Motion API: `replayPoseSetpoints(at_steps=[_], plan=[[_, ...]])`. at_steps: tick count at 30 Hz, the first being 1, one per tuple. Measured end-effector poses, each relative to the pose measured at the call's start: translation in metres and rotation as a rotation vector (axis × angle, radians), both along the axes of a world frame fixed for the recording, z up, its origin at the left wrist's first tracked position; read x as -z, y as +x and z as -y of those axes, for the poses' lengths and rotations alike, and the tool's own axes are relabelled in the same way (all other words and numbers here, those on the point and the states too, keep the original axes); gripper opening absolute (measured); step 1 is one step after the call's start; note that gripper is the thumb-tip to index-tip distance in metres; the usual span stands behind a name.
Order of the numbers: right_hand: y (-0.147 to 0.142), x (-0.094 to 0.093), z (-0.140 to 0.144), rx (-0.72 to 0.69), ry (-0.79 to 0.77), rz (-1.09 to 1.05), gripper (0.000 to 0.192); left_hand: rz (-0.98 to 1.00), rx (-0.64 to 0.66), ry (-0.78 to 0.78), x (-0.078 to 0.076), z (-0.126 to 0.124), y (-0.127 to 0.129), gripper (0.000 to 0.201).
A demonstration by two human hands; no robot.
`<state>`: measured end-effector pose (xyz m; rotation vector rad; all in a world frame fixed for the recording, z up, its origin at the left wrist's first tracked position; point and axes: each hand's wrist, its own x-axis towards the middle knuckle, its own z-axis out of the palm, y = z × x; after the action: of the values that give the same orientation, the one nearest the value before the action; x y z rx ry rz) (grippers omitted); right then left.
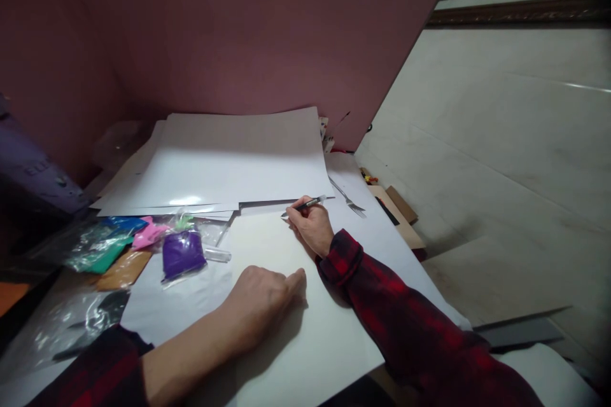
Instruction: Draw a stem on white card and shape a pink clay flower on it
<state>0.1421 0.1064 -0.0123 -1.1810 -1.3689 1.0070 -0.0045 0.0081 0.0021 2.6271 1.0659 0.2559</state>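
My right hand (310, 226) is closed around a slim dark pen (311, 203) with a clear section towards its back end. The pen's tip is close to the upper part of a large off-white sheet of paper (334, 324); whether it touches cannot be told. My left hand (260, 302) rests on the same sheet, nearer to me. Its index finger is stretched out to the right and the other fingers are curled underneath, partly hidden. Nothing shows in this hand. No marks can be made out on the sheet.
Large white sheets (238, 159) are stacked behind. On the left lie a purple packet (184, 253), other coloured packets and clear plastic bags. A fork (351, 200) lies right of the pen. Pink wall (248, 32) stands behind; a pale wall (501, 140) rises on the right.
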Motion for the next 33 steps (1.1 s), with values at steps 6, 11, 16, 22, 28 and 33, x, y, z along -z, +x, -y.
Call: replayPoseSetpoints(at_steps=[6, 11, 16, 22, 28, 33], plan=[[-0.0003, -0.0005, -0.0006, 0.02, -0.013, 0.007, 0.017, -0.006, -0.024, 0.058, -0.0015, 0.0017, 0.0009, 0.013], [-0.0006, -0.0004, -0.0013, 0.015, -0.009, 0.024, 0.016, -0.035, -0.018, 0.069, -0.0018, 0.0014, 0.0013, 0.014], [-0.0014, -0.0013, -0.0003, -0.006, -0.004, 0.012, 0.017, -0.014, -0.019, 0.048, -0.003, 0.0018, 0.0012, 0.013], [-0.001, -0.0038, 0.0022, -0.053, 0.019, 0.082, 0.017, 0.068, 0.003, 0.101, 0.0, 0.0019, 0.0, 0.016], [-0.0015, -0.0021, 0.0011, -0.06, 0.018, 0.095, 0.016, 0.126, 0.016, 0.128, 0.0023, 0.0019, -0.0009, 0.017], [-0.0026, -0.0021, 0.0014, -0.068, 0.006, 0.066, 0.017, 0.025, -0.007, 0.119, 0.0021, 0.0024, -0.0003, 0.014]])
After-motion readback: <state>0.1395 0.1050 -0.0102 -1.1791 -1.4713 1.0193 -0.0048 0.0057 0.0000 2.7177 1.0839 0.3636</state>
